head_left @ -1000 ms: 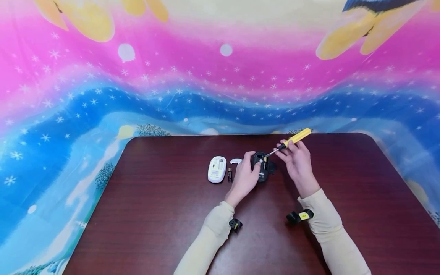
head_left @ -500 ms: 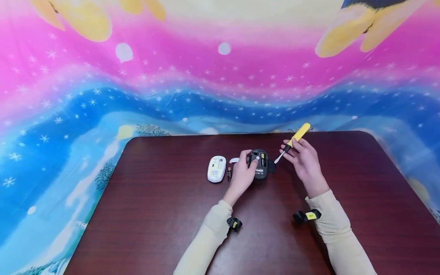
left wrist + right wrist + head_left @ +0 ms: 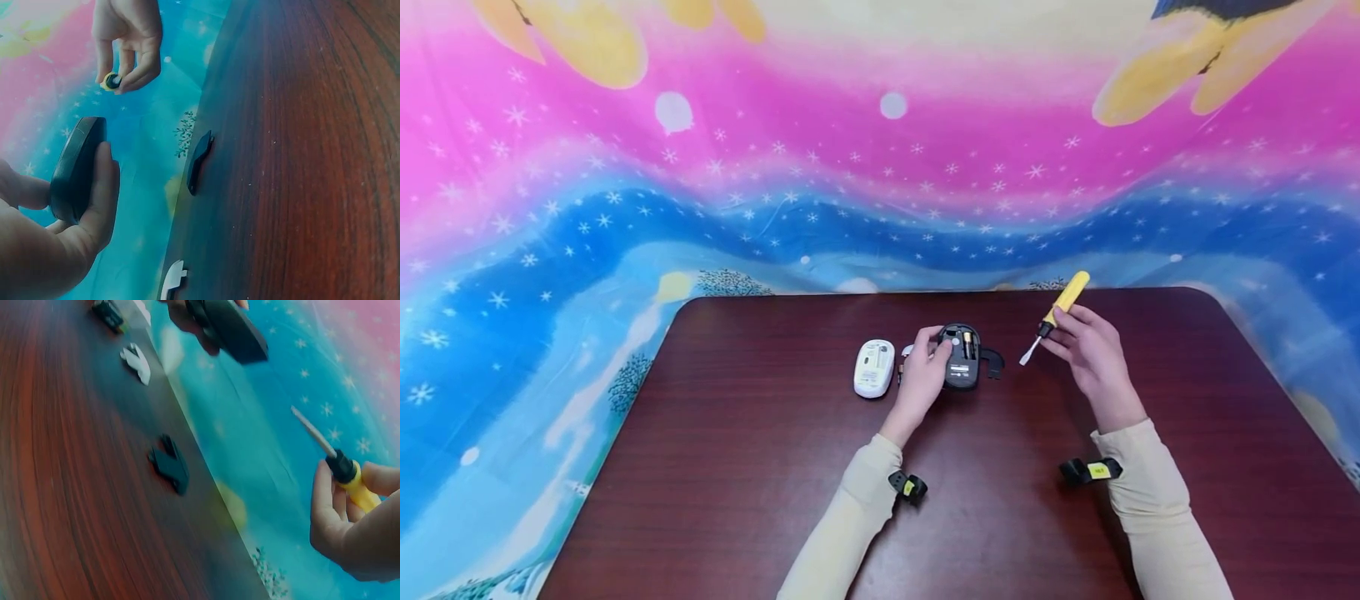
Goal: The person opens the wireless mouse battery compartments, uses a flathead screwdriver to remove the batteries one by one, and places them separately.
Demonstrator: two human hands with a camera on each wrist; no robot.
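Above the table, my left hand (image 3: 922,375) grips a black computer mouse (image 3: 961,373) with its underside up; a battery (image 3: 968,344) sits in its uncovered compartment. My right hand (image 3: 1093,354) pinches a yellow-handled screwdriver (image 3: 1069,298) to the right of the mouse, its metal tip pointing down and left, apart from the mouse. On the table lies a black battery cover (image 3: 169,464), just right of the mouse in the head view. A white mouse (image 3: 873,368) rests underside up to the left of my left hand, its battery slot uncovered.
A white cover piece (image 3: 136,364) lies on the table beyond the left hand, and a loose battery (image 3: 110,315) lies near it. Behind the dark red-brown table (image 3: 737,467) hangs a patterned cloth (image 3: 820,167).
The screwdriver tip has left the black mouse's battery compartment, and my right hand has moved right with it. My left hand has shifted slightly left with the mouse, partly covering the loose battery.
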